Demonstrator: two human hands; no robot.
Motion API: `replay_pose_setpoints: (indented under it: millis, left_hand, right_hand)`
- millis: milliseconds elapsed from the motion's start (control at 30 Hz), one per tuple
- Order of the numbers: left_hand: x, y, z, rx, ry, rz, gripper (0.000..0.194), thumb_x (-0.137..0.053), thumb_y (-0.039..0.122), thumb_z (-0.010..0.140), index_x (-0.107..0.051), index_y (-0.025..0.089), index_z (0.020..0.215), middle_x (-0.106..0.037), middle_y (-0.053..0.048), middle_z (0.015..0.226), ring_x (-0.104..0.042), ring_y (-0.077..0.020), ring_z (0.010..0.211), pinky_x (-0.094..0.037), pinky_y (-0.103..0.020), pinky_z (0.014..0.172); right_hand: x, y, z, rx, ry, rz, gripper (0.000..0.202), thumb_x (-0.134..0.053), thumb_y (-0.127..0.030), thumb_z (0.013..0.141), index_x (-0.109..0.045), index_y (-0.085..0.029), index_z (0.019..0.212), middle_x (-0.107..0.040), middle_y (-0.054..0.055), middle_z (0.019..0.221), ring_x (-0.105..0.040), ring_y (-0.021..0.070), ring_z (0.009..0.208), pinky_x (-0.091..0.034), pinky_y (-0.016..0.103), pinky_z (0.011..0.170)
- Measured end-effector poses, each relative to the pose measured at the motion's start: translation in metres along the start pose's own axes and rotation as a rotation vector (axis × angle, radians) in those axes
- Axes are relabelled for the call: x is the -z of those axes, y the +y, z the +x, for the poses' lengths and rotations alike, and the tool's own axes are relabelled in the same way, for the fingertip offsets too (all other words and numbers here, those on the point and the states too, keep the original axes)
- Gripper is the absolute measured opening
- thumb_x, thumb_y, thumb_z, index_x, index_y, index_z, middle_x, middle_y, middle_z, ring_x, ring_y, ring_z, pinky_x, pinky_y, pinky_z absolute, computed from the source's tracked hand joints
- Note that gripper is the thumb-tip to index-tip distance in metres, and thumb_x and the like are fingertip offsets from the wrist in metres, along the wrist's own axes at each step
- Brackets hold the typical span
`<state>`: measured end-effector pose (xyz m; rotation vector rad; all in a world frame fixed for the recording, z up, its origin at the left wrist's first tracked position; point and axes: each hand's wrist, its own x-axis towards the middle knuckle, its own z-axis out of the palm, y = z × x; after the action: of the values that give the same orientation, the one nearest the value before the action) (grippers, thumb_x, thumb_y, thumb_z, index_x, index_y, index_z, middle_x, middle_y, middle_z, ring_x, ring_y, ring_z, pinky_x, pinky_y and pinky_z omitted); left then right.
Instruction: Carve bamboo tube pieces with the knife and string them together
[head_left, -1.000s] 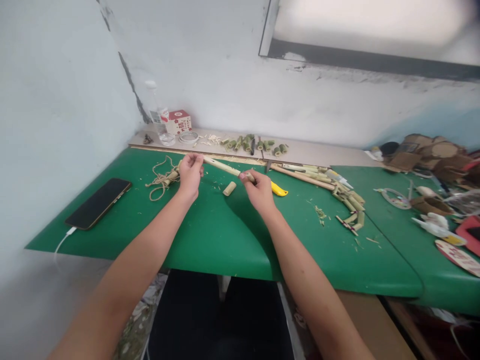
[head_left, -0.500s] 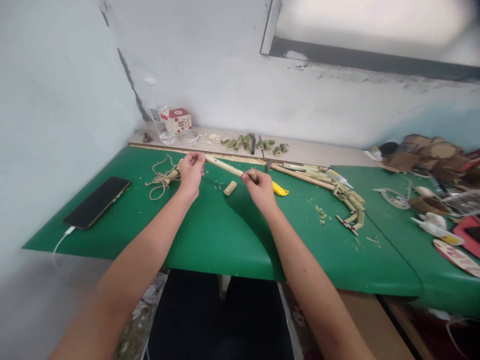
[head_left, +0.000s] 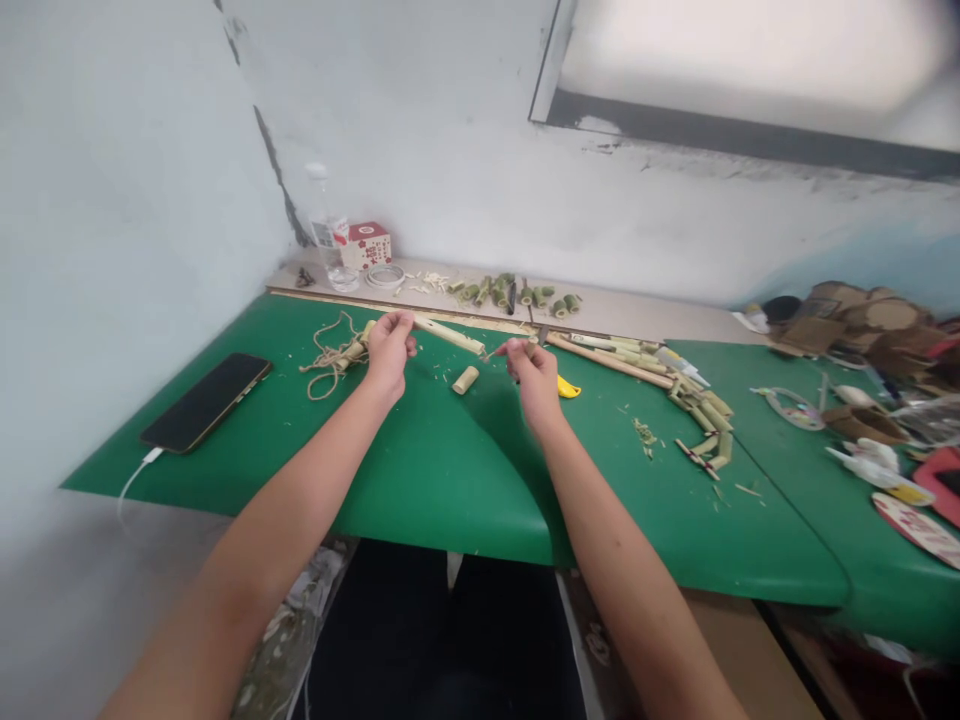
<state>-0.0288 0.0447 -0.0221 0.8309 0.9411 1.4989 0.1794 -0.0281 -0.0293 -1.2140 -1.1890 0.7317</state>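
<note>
My left hand (head_left: 391, 350) pinches the left end of a pale bamboo stick (head_left: 448, 335), which slants down to the right above the green table. Just right of the stick's free end is my right hand (head_left: 531, 375), its fingers closed on a thin, dark pointed piece too small to make out. Below the stick a short bamboo tube (head_left: 466, 380) lies on the table. A yellow tool (head_left: 568, 388) rests partly behind my right hand. Twine (head_left: 324, 368) tangled around bamboo pieces lies left of my left hand.
A phone (head_left: 206, 402) with a white cable lies at the left. Behind stand a bottle (head_left: 334, 245) and a red-white box (head_left: 369, 246), beside cut bamboo pieces (head_left: 496, 292). A hammer (head_left: 607, 358) and joined bamboo tubes (head_left: 709, 420) lie right; cardboard scraps (head_left: 832, 315) are farther right.
My right hand has come off the stick's right end and moved slightly right, leaving that end uncovered. My left hand still holds the other end. The view has shifted slightly.
</note>
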Motion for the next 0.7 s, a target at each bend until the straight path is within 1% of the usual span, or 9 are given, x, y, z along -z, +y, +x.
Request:
replay_pose_setpoints:
  millis: [67, 133, 167, 200, 267, 367, 433, 567, 700]
  left_hand:
    - [0.002, 0.001, 0.002, 0.023, 0.016, -0.015, 0.028, -0.083, 0.029, 0.087, -0.057, 0.021, 0.084, -0.059, 0.005, 0.074, -0.044, -0.0038, 0.048, -0.036, -0.016, 0.045]
    - [0.002, 0.001, 0.002, 0.045, 0.037, -0.036, 0.028, -0.083, 0.028, 0.087, -0.056, 0.021, 0.084, -0.059, 0.006, 0.074, -0.044, -0.0034, 0.048, -0.036, -0.015, 0.045]
    - [0.002, 0.002, 0.002, 0.056, 0.046, -0.046, 0.027, -0.082, 0.027, 0.087, -0.056, 0.021, 0.084, -0.059, 0.005, 0.073, -0.044, -0.0032, 0.048, -0.036, -0.015, 0.044]
    - [0.001, 0.002, 0.002, 0.066, 0.052, -0.055, 0.026, -0.081, 0.026, 0.088, -0.056, 0.021, 0.084, -0.06, 0.005, 0.073, -0.044, -0.0031, 0.048, -0.036, -0.015, 0.044]
    - [0.001, 0.002, 0.002, 0.081, 0.057, -0.062, 0.025, -0.081, 0.025, 0.089, -0.056, 0.021, 0.084, -0.06, 0.005, 0.073, -0.044, -0.003, 0.048, -0.036, -0.015, 0.044]
    - [0.001, 0.001, 0.002, 0.089, 0.05, -0.055, 0.029, -0.084, 0.028, 0.086, -0.056, 0.021, 0.084, -0.06, 0.005, 0.073, -0.045, -0.0032, 0.049, -0.037, -0.015, 0.045]
    - [0.002, 0.0, 0.002, 0.086, 0.044, -0.053, 0.032, -0.086, 0.03, 0.084, -0.055, 0.021, 0.085, -0.06, 0.006, 0.073, -0.046, -0.0034, 0.049, -0.038, -0.016, 0.045]
    - [0.004, 0.001, 0.004, 0.089, 0.048, -0.055, 0.033, -0.086, 0.031, 0.084, -0.055, 0.021, 0.085, -0.061, 0.006, 0.073, -0.046, -0.0035, 0.049, -0.037, -0.016, 0.045]
    - [0.002, 0.002, 0.003, 0.108, 0.063, -0.076, 0.029, -0.084, 0.027, 0.085, -0.055, 0.021, 0.085, -0.062, 0.005, 0.073, -0.045, -0.0034, 0.049, -0.037, -0.016, 0.045]
  right_hand:
    - [0.001, -0.002, 0.0, 0.065, 0.066, 0.077, 0.056, -0.067, -0.079, 0.087, -0.074, -0.025, 0.077, -0.05, -0.001, 0.065, -0.046, 0.0166, 0.065, -0.039, 0.032, 0.063]
    - [0.002, -0.006, -0.001, 0.127, 0.132, 0.115, 0.057, -0.063, -0.08, 0.091, -0.077, -0.025, 0.082, -0.06, 0.003, 0.076, -0.056, 0.0185, 0.075, -0.046, 0.032, 0.07]
    - [0.002, -0.007, -0.002, 0.142, 0.158, 0.111, 0.06, -0.059, -0.082, 0.093, -0.078, -0.026, 0.084, -0.062, 0.004, 0.08, -0.058, 0.0193, 0.079, -0.047, 0.033, 0.072]
    - [0.001, -0.009, -0.002, 0.142, 0.176, 0.099, 0.063, -0.053, -0.084, 0.094, -0.078, -0.026, 0.086, -0.061, 0.004, 0.08, -0.058, 0.0194, 0.078, -0.047, 0.033, 0.071]
    - [0.0, -0.013, -0.005, 0.116, 0.179, 0.073, 0.071, -0.046, -0.089, 0.094, -0.077, -0.026, 0.087, -0.052, 0.002, 0.071, -0.053, 0.0181, 0.067, -0.043, 0.032, 0.062]
    - [-0.003, -0.019, -0.009, 0.102, 0.172, 0.079, 0.071, -0.051, -0.091, 0.091, -0.074, -0.025, 0.085, -0.042, -0.001, 0.062, -0.044, 0.0155, 0.055, -0.036, 0.032, 0.053]
    - [-0.005, -0.022, -0.011, 0.134, 0.193, 0.085, 0.067, -0.055, -0.089, 0.091, -0.073, -0.025, 0.084, -0.045, -0.001, 0.062, -0.046, 0.0155, 0.055, -0.038, 0.032, 0.054]
    - [-0.006, -0.027, -0.012, 0.187, 0.234, 0.061, 0.059, -0.056, -0.083, 0.094, -0.072, -0.026, 0.088, -0.057, 0.002, 0.07, -0.055, 0.0172, 0.061, -0.046, 0.034, 0.06]
    - [-0.006, -0.029, -0.013, 0.208, 0.212, 0.09, 0.047, -0.063, -0.073, 0.095, -0.072, -0.027, 0.086, -0.057, 0.001, 0.069, -0.057, 0.0175, 0.062, -0.047, 0.034, 0.062]
